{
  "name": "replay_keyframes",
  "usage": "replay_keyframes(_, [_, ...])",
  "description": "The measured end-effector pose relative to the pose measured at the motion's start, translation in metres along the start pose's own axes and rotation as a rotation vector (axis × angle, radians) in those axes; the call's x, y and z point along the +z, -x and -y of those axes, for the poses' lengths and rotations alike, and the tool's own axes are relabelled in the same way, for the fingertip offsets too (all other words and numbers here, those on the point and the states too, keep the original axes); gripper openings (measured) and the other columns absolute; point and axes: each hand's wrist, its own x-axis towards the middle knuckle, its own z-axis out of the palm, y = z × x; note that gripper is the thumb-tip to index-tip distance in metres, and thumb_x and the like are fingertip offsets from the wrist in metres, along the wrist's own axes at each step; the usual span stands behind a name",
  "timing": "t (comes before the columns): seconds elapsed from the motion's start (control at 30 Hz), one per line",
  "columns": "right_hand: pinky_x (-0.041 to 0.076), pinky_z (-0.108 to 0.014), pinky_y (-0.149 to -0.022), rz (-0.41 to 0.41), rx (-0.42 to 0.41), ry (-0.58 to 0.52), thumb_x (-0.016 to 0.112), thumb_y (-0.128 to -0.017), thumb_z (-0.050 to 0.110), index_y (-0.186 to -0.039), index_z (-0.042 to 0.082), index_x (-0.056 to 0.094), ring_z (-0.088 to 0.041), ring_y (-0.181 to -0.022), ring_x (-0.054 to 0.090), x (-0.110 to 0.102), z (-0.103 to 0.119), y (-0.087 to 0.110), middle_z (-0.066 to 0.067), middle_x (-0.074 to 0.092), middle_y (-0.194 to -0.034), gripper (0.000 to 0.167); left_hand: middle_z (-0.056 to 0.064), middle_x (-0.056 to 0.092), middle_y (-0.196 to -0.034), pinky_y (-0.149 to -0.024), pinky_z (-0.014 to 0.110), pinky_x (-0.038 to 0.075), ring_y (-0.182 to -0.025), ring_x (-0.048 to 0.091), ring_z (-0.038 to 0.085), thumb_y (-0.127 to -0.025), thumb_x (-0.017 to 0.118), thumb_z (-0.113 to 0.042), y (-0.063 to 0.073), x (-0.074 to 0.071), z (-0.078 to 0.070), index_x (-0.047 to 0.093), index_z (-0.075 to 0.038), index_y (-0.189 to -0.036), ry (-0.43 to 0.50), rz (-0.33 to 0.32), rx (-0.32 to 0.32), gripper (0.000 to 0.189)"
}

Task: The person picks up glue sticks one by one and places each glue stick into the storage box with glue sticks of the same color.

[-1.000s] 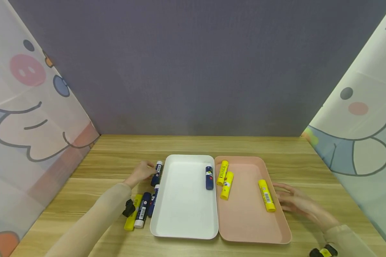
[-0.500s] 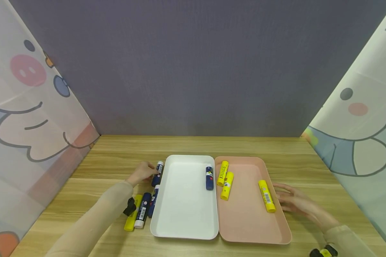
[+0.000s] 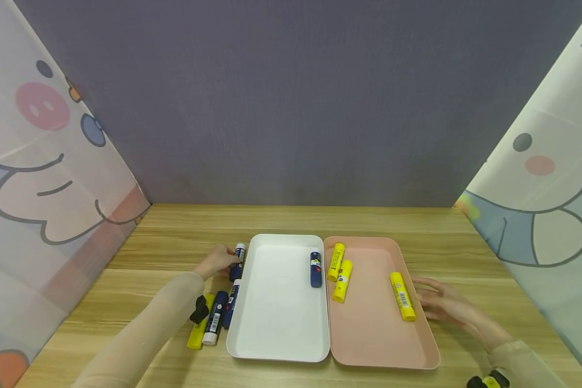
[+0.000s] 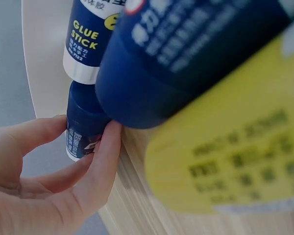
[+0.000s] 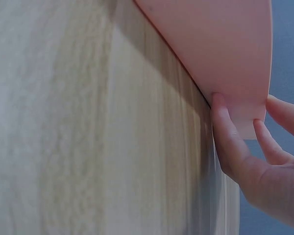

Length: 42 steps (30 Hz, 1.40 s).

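My left hand (image 3: 216, 261) is at the left side of the white tray (image 3: 277, 328), its thumb and fingers pinching a dark blue glue stick (image 3: 240, 253) with a white end. In the left wrist view, that held glue stick (image 4: 84, 110) stands end to end with another blue glue stick (image 4: 85, 46). Closer to the wrist lie a third blue glue stick (image 3: 215, 317) and a yellow glue stick (image 3: 197, 335). My right hand (image 3: 443, 304) rests against the outer right side of the pink tray (image 3: 375, 345), fingers loosely bent, fingertips (image 5: 219, 105) on its wall.
One blue glue stick (image 3: 316, 269) lies in the white tray, near its right wall. Yellow glue sticks lie in the pink tray: two at the upper left and one yellow glue stick (image 3: 402, 296) near the right wall. A grey panel (image 3: 300, 108) stands behind the wooden table (image 3: 189, 226).
My left hand has edged slightly right, and its fingers reach further over the far blue glue stick, which has shifted very little. My right hand and both trays stay in place.
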Motion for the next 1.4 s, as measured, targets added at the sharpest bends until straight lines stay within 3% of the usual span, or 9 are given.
replay_keyframes(0.63, [0.047, -0.032, -0.085, -0.030, 0.011, 0.008, 0.042, -0.092, 0.004, -0.112, 0.035, 0.050, -0.009, -0.100, 0.055, 0.000, -0.001, -0.001, 0.008, 0.056, -0.111, 0.037, 0.015, 0.059, -0.080, -0.062, 0.033, 0.053, -0.065, 0.057, 0.019, -0.084, 0.055, -0.012, 0.001, -0.006, 0.005, 0.055, 0.014, -0.100, 0.066, 0.027, -0.020, 0.031])
replay_keyframes(1.0, [0.048, -0.032, -0.083, -0.077, 0.025, 0.040, 0.045, -0.091, 0.006, -0.109, 0.036, 0.051, -0.008, -0.098, 0.056, 0.001, 0.001, -0.002, 0.009, 0.057, -0.109, 0.036, 0.017, 0.057, -0.087, -0.065, 0.032, 0.053, -0.068, 0.057, 0.018, -0.085, 0.054, -0.015, -0.003, -0.014, 0.011, 0.043, 0.016, -0.114, 0.124, 0.041, -0.028, 0.044])
replay_keyframes(1.27, [0.048, -0.033, -0.084, -0.093, 0.034, 0.043, 0.047, -0.090, 0.006, -0.110, 0.035, 0.050, -0.008, -0.098, 0.056, 0.001, 0.001, -0.003, 0.008, 0.057, -0.109, 0.035, 0.023, 0.054, -0.098, -0.070, 0.035, 0.052, -0.074, 0.059, 0.020, -0.087, 0.053, -0.018, 0.002, -0.023, 0.003, 0.036, 0.017, -0.122, 0.164, 0.052, -0.032, 0.053])
replay_keyframes(1.4, [0.047, -0.033, -0.084, -0.119, 0.044, 0.057, 0.048, -0.090, 0.007, -0.112, 0.034, 0.049, -0.008, -0.098, 0.056, 0.002, 0.001, -0.003, 0.007, 0.057, -0.110, 0.035, 0.022, 0.055, -0.095, -0.068, 0.034, 0.053, -0.072, 0.058, 0.019, -0.086, 0.053, -0.017, 0.003, -0.026, -0.001, 0.035, 0.018, -0.123, 0.188, 0.043, -0.029, 0.054])
